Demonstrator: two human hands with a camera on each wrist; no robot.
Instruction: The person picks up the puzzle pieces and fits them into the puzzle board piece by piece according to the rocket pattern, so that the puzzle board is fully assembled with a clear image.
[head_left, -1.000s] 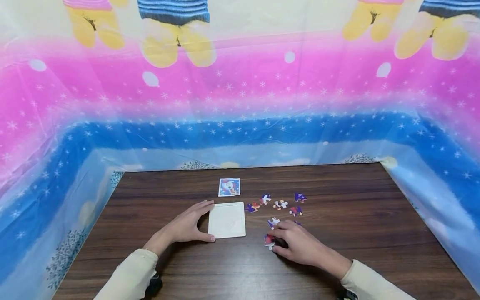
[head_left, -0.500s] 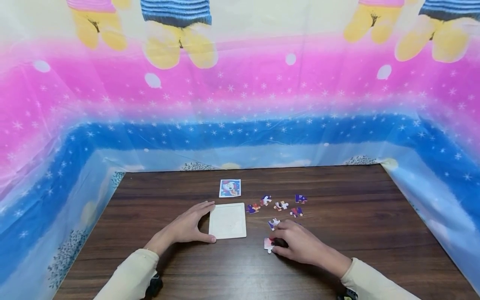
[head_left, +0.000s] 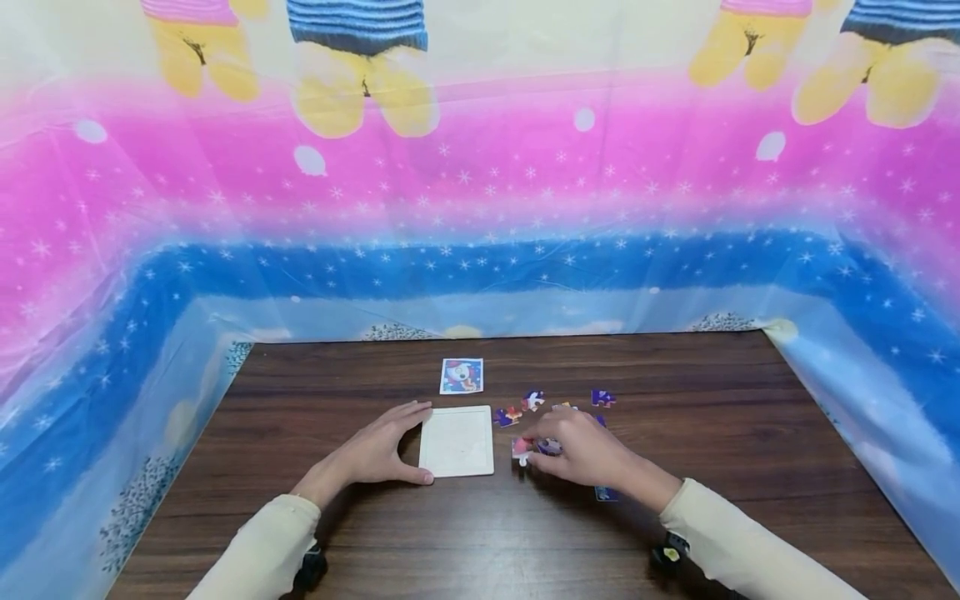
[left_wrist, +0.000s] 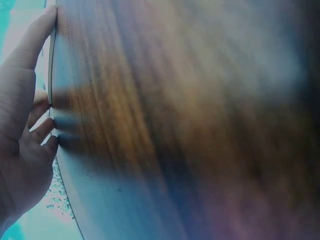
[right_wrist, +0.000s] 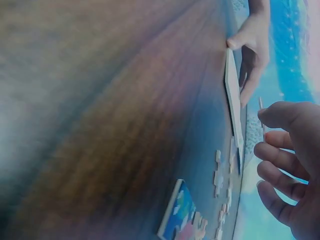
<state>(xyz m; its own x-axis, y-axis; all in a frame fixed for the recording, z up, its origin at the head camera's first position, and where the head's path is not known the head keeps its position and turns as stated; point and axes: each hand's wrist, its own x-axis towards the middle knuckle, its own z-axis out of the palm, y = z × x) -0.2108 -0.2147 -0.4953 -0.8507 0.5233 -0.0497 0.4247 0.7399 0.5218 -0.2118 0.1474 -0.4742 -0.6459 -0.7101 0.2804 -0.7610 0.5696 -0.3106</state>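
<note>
On the wood-grain surface (head_left: 360, 533), the left hand (head_left: 375, 447), spread wide, touches the left edge of a pale square puzzle tray (head_left: 457, 442). Behind the tray lies a picture card (head_left: 461, 377). Right of the tray are loose jigsaw pieces (head_left: 507, 417); just beside it the right hand (head_left: 577, 447) pinches one raised jigsaw piece (head_left: 520, 452).

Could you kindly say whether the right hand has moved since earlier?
Yes: the right hand moved toward the far edge of the table and leftward, nearer the tray.
</note>
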